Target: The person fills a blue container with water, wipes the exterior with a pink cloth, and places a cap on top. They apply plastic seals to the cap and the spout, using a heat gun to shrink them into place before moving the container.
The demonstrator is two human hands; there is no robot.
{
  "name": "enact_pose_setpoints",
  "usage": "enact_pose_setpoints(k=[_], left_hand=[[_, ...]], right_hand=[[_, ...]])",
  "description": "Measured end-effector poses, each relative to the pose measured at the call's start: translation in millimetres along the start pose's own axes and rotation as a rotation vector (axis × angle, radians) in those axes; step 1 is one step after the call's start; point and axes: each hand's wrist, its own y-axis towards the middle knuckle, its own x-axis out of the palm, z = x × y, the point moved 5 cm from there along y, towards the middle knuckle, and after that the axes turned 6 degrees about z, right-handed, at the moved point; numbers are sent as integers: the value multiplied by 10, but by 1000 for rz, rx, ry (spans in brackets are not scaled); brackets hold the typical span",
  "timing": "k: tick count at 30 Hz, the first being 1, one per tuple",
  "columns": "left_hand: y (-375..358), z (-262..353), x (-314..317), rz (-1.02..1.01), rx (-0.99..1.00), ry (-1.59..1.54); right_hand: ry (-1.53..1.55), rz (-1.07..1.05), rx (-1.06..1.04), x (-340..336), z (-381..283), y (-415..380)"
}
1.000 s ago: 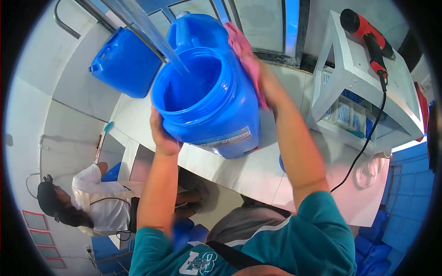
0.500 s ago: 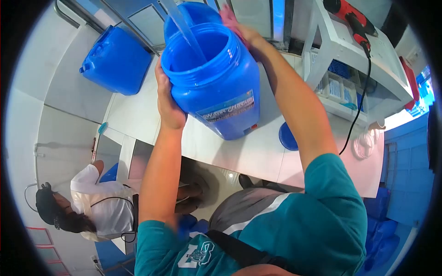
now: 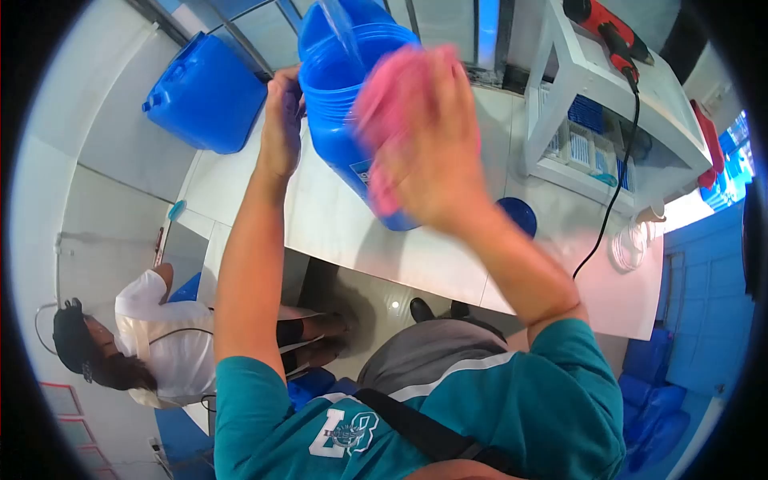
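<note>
On the white counter (image 3: 448, 260), set back from its near edge, a blue container (image 3: 326, 132) shows its wide, threaded mouth. A clear column (image 3: 339, 28) comes down into that mouth from above. The right hand (image 3: 438, 152) lies across the container's front and right side with a pink cloth (image 3: 386, 100) bunched under its palm; the fingers are closed over the cloth, though blur makes their exact bend hard to judge. The cloth covers much of the label (image 3: 362, 171), leaving only a corner of it in view. The left hand (image 3: 280, 132) is raised close by the container's left side, fingers open and together, palm turned toward the blue wall.

Part of another blue vessel (image 3: 316, 38) shows just behind the container, toward the counter's far edge. A blue jerrycan (image 3: 206, 96) stands at the far left corner. To the right of the container, nearer the front edge, lies a round dark blue lid (image 3: 518, 216). A white shelf unit (image 3: 560, 172) stands toward the right edge, a red and black heat gun (image 3: 613, 40) on its top and a black cord (image 3: 614, 188) trailing down to the counter. Left of the counter sits a person in a white top (image 3: 180, 352).
</note>
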Motion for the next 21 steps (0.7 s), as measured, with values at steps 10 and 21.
enact_pose_setpoints(k=[10, 21], left_hand=[[111, -47, -65, -22, -7, 55], [-84, 69, 187, 70, 74, -19]], right_hand=[[-399, 57, -524, 849, -466, -861], [171, -520, -144, 532, 346, -1195]])
